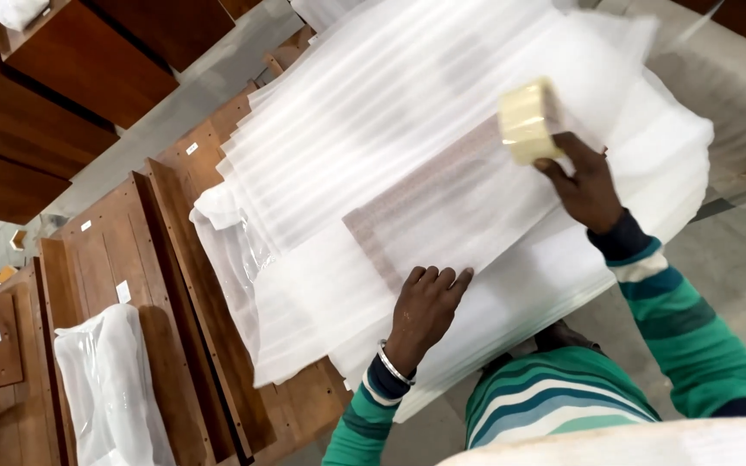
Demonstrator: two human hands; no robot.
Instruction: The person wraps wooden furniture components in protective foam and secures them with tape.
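Nearest, the left hand [425, 306] lay flat, fingers [442, 278] released, pressing one foam-wrapped panel [442, 203] just beyond the fingertips. Its long axis ran diagonally, lower left to upper right. Further out, the right hand [584, 185] clenched one cream tape roll [527, 121] against the soft, ribbed white foam sheets [373, 95]. Left of the fingers, brown wooden boards [123, 250] lay flat.

Tape roll [528, 121] motion-blurred; tape end not discernible. Wrapped item under foam sheet [407, 129] hidden, only faint brown shape visible. Foam sheet top cut by frame edge. Wooden panels [114, 250] cut at bottom edge, partly covered by foam.
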